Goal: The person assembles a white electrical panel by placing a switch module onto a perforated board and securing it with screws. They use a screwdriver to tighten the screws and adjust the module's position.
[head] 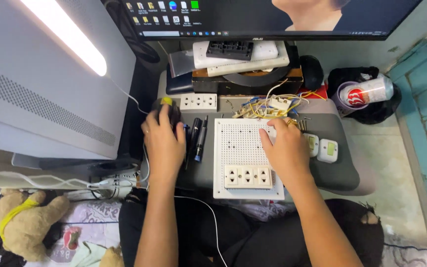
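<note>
My left hand point(163, 141) rests on a dark computer mouse point(170, 110) with a yellow wheel, fingers curled over its top. My right hand point(285, 148) lies flat on a white perforated board point(238, 143), fingers spread, holding nothing. A white triple socket plate point(247, 176) is mounted at the board's near edge. A tangle of yellow, blue and white wires with small terminal parts point(268, 106) lies just beyond the board's far edge, close to my right fingertips.
Dark pens or screwdrivers point(197, 136) lie between the hands. Another white socket strip point(198, 102) sits behind the mouse. Two white switches point(322, 147) lie right of the board. A monitor point(253, 17), stacked boards point(243, 57), a canned drink point(364, 91) and a white case point(35, 84) surround the grey pad point(339, 168).
</note>
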